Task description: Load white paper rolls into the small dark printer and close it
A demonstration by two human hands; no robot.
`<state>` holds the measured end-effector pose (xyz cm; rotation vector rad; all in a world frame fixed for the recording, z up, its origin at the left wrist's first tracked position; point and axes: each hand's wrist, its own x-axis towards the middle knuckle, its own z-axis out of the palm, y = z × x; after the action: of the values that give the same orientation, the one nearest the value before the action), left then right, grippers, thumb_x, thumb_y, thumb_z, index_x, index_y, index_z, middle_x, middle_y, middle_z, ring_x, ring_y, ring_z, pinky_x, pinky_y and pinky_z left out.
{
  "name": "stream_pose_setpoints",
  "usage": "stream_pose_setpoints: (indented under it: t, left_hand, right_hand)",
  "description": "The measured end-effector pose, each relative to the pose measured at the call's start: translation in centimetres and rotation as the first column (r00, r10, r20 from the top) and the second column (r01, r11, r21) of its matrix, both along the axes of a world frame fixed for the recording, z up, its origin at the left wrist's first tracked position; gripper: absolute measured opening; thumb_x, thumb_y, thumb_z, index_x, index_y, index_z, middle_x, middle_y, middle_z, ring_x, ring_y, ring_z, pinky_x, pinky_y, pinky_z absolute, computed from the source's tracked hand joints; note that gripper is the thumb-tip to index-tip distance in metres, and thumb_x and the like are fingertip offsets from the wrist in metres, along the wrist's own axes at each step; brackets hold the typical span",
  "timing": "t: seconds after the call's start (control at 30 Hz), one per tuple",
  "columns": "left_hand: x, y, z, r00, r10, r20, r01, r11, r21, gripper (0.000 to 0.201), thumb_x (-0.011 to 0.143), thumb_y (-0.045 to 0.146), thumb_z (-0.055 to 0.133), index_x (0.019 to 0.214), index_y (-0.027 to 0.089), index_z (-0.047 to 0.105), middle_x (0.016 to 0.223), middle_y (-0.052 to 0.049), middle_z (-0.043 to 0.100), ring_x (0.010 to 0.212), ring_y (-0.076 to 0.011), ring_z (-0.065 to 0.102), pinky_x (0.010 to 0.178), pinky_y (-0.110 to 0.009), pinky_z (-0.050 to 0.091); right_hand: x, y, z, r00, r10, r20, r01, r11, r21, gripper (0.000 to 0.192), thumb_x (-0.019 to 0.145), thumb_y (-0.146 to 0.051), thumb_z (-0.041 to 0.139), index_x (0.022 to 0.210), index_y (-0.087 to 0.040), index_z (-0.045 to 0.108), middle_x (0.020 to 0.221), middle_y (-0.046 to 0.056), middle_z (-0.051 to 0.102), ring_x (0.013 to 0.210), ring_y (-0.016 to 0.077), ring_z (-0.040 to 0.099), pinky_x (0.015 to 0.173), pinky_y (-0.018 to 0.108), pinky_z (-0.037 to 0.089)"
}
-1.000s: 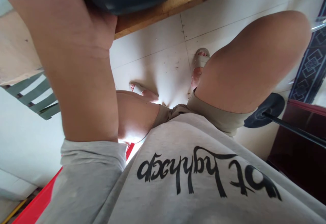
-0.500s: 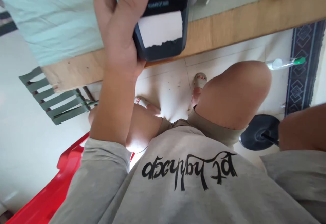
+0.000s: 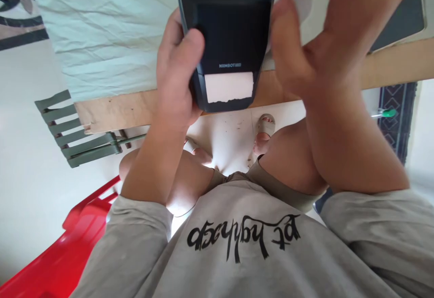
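- Head view: left hand (image 3: 178, 74) grips the black label printer (image 3: 227, 40), thumb across its front.
- Right hand (image 3: 312, 49) hovers just beside it, fingers loosely spread, holding nothing.

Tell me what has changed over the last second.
The right hand has come up into view beside the printer, open and not clearly touching it. The left hand keeps its grip on the printer, now fully in view over the table edge. The white label still sticks out of the slot.
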<state>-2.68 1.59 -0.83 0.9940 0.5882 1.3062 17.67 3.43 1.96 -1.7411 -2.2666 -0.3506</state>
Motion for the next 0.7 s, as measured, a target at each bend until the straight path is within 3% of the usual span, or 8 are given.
stream_pose_setpoints:
  t: [0.07, 0.13, 0.2, 0.33, 0.43, 0.57, 0.7]
  left_hand:
    - [0.1, -0.1, 0.6, 1.0, -0.014, 0.023, 0.016, 0.998, -0.057, 0.027, 0.088, 0.049, 0.054, 0.097, 0.027, 0.065, 0.096, -0.001, 0.066, 0.124, -0.0245, 0.051, 0.101, -0.045, 0.05]
    - [0.0, -0.1, 1.0, 1.0, 0.002, 0.012, 0.0, 0.993, -0.115, 0.036, 0.097, 0.033, 0.029, 0.099, 0.024, 0.064, 0.103, -0.003, 0.066, 0.121, -0.0229, 0.053, 0.103, -0.044, 0.047]
    - [-0.3, -0.2, 1.1, 1.0, 0.016, -0.018, -0.019, 0.989, -0.144, 0.041, 0.098, 0.022, 0.023, 0.098, 0.02, 0.064, 0.104, -0.005, 0.066, 0.105, -0.0209, 0.059, 0.098, -0.039, 0.048]
    - [-0.4, -0.4, 1.0, 0.997, 0.073, -0.01, -0.074, 0.993, -0.09, 0.039, 0.098, 0.02, 0.031, 0.079, 0.015, 0.065, 0.082, -0.003, 0.062, 0.071, -0.0125, 0.053, 0.076, -0.028, 0.048]
    - [0.0, -0.6, 1.1, 0.993, 0.114, 0.011, -0.113, 0.99, -0.085, 0.041, 0.099, 0.019, 0.03, 0.081, 0.012, 0.066, 0.082, -0.003, 0.061, 0.073, -0.0104, 0.055, 0.077, -0.024, 0.047]
    - [0.4, -0.6, 1.3, 0.992, 0.13, -0.005, -0.13, 0.988, -0.083, 0.046, 0.099, 0.016, 0.023, 0.088, 0.009, 0.067, 0.092, -0.006, 0.064, 0.086, -0.0117, 0.06, 0.09, -0.026, 0.048]
    - [0.5, -0.4, 1.5, 0.983, 0.185, -0.018, -0.186, 0.98, -0.078, 0.048, 0.098, 0.011, 0.024, 0.073, 0.013, 0.065, 0.075, -0.003, 0.06, 0.073, -0.009, 0.057, 0.076, -0.022, 0.048]
  right_hand:
    - [-0.7, -0.3, 1.0, 0.963, 0.253, -0.098, -0.245, 0.966, 0.081, 0.08, 0.079, -0.041, -0.004, 0.117, -0.004, 0.056, 0.117, -0.011, 0.052, 0.123, -0.0011, 0.046, 0.112, 0.02, 0.032]
    - [-1.0, -0.7, 1.1, 0.914, 0.364, -0.177, -0.331, 0.925, 0.188, 0.048, 0.09, -0.04, 0.024, 0.115, -0.018, 0.058, 0.118, -0.008, 0.054, 0.117, 0.0067, 0.055, 0.111, 0.034, 0.043]
    - [-0.9, -0.7, 0.8, 0.877, 0.425, -0.223, -0.381, 0.899, 0.215, 0.033, 0.088, -0.036, 0.037, 0.113, -0.023, 0.056, 0.12, -0.004, 0.055, 0.113, 0.0133, 0.058, 0.101, 0.042, 0.05]
    - [-0.6, -0.6, 0.5, 0.852, 0.467, -0.236, -0.445, 0.884, 0.142, 0.037, 0.087, -0.039, 0.038, 0.119, -0.023, 0.046, 0.122, -0.001, 0.055, 0.114, 0.0114, 0.057, 0.108, 0.04, 0.047]
    - [-0.6, -0.9, 0.8, 0.859, 0.461, -0.222, -0.458, 0.886, 0.07, 0.042, 0.088, -0.042, 0.036, 0.125, -0.023, 0.041, 0.129, -0.002, 0.051, 0.121, 0.0077, 0.054, 0.117, 0.035, 0.041]
    - [-0.5, -1.5, 1.3, 0.856, 0.451, -0.253, -0.463, 0.886, 0.013, 0.053, 0.087, -0.046, 0.034, 0.133, -0.021, 0.039, 0.137, 0.0, 0.047, 0.13, 0.0092, 0.048, 0.116, 0.032, 0.038]
    - [-0.2, -1.2, 1.5, 0.837, 0.474, -0.273, -0.506, 0.861, -0.058, 0.066, 0.085, -0.051, 0.031, 0.139, -0.014, 0.038, 0.137, 0.003, 0.047, 0.13, 0.0127, 0.05, 0.111, 0.027, 0.041]
